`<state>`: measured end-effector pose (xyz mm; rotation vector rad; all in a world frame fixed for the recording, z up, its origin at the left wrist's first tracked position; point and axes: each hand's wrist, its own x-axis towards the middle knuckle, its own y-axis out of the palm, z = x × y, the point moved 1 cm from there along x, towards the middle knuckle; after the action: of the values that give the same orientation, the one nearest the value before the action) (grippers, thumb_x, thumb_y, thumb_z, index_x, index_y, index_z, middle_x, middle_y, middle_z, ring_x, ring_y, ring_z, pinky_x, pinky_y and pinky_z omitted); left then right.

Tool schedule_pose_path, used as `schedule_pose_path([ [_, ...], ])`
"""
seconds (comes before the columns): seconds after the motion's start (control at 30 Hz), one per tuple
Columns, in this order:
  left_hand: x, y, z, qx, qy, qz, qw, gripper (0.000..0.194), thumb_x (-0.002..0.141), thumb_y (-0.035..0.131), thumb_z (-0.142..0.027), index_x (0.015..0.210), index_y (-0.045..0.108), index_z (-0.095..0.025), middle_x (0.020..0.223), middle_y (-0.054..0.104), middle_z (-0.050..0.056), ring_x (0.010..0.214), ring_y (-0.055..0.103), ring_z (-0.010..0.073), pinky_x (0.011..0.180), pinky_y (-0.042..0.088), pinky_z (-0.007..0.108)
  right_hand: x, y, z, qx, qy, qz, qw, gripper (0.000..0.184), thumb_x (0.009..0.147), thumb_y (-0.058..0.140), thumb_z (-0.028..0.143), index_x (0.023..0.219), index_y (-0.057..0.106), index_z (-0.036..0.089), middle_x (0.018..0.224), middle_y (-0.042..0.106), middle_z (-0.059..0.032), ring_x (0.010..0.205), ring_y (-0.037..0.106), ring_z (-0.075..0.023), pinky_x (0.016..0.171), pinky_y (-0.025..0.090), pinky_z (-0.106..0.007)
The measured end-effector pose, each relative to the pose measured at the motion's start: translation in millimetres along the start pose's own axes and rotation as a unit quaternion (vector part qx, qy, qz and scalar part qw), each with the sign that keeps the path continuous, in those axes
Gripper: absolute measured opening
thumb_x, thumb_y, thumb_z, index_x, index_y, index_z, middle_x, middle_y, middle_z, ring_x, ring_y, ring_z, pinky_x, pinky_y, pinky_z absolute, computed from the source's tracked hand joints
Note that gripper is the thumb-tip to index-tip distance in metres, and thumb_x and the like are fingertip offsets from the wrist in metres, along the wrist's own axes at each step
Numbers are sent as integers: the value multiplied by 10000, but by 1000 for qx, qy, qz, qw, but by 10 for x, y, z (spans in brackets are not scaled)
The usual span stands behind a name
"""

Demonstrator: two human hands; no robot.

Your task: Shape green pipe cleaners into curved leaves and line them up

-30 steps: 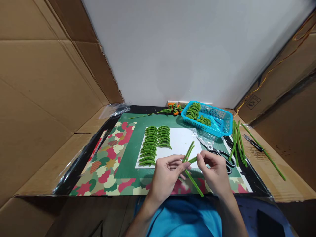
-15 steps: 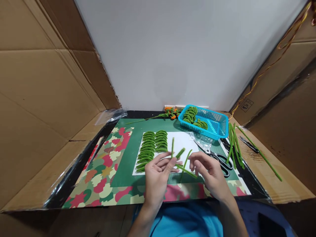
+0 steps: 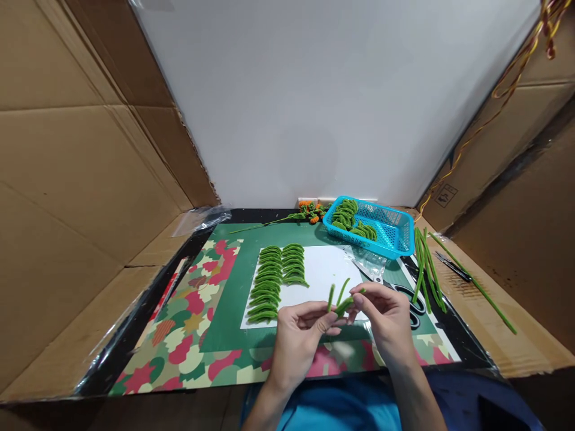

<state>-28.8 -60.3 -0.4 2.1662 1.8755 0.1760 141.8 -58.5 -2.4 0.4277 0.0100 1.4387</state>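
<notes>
Apparently we are working fuzzy green stems (image 3: 345, 306) over the near edge of the white sheet (image 3: 326, 269), our left hand (image 3: 299, 336) pinching the bunch and our right hand (image 3: 390, 320) nipping its right end, where the next move likely calls for steady left fingers.

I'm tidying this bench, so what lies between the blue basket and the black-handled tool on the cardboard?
In the head view, a loose bunch of fuzzy green stems lies between the blue basket and the black-handled tool.
</notes>
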Motion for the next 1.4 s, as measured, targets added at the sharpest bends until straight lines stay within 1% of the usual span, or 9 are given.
schedule_pose_path([
  [0.23, -18, 42, 33, 31, -12, 44, 998, 287, 802, 913, -423, 895, 871, -154, 839, 851, 145, 769, 844, 315, 714, 707, 368, -10, -26, -1, -17, -18, -19, 1000, 105, 880, 855, 286, 844, 833, 190, 749, 749, -33, 519, 679, -156, 504, 612, -281],
  [0.37, -2, 32, 58, -7, -14, 34, 999, 328, 811, 914, -421, 938, 834, -130, 817, 847, 138, 708, 835, 271, 663, 693, 308, -5, -29, -1, -9, -17, -11, 1000, 108, 924, 817, 294, 871, 822, 200, 792, 737, -24, 541, 672, -140, 514, 589, -261],
  [0.5, 28, 39, 77, -46, 5, 16, 999, 367, 799, 925, -421, 931, 783, -110, 780, 832, 119, 619, 805, 229, 565, 662, 261, 6, -16, -36, -8, -8, 25, 1000, 83, 941, 800, 294, 924, 815, 215, 903, 735, -31, 595, 675, -137, 565, 596, -274],
  [0.67, 47, 55, 97, -45, 11, 21, 999, 366, 793, 925, -413, 951, 806, -105, 808, 832, 110, 678, 806, 227, 586, 666, 266, -23, 18, -79, -89, -18, 43, 995, 61, 933, 803, 279, 918, 810, 220, 904, 734, -45, 711, 663, -167, 609, 543, -274],
  [0.77, 33, 57, 117, -25, -15, 35, 999, 327, 740, 956, -381, 876, 826, -113, 736, 817, 92, 639, 784, 211, 610, 656, 262, -42, 29, -54, -161, -50, 60, 984, 160, 961, 765, 276, 818, 786, 209, 826, 702, -43, 740, 641, -185, 643, 503, -293],
  [0.9, -1, 60, 123, 13, -47, 46, 998, 268, 679, 972, -334, 747, 820, -123, 639, 776, 67, 592, 732, 196, 610, 616, 262, -41, 37, 19, -217, -86, 95, 968, 217, 967, 761, 272, 761, 762, 204, 718, 633, -16, 667, 575, -165, 608, 441, -287],
  [1.13, -14, 22, 97, 141, 1, 83, 987, 161, 811, 720, -145, 666, 787, -132, 627, 708, 10, 585, 602, 139, 566, 457, 224, -61, 43, 63, -231, -97, 170, 953, 90, 968, 767, 251, 926, 841, 219, 735, 667, -13, 647, 602, -151, 598, 439, -263],
  [1.27, -16, -4, 66, 177, -4, 87, 980, 153, 811, 684, -148, 690, 777, -135, 627, 694, 9, 597, 600, 149, 583, 454, 236, -77, 48, 46, -226, -84, 144, 960, 181, 969, 736, 238, 798, 785, 202, 683, 648, -5, 618, 575, -142, 586, 425, -257],
  [1.4, -49, 1, 10, 192, -5, 87, 977, 199, 877, 727, -253, 713, 755, -144, 661, 715, 30, 632, 637, 164, 609, 487, 240, -59, 66, 18, -179, -41, 69, 981, 328, 942, 773, 309, 646, 692, 192, 606, 593, 8, 563, 518, -129, 533, 399, -248],
])
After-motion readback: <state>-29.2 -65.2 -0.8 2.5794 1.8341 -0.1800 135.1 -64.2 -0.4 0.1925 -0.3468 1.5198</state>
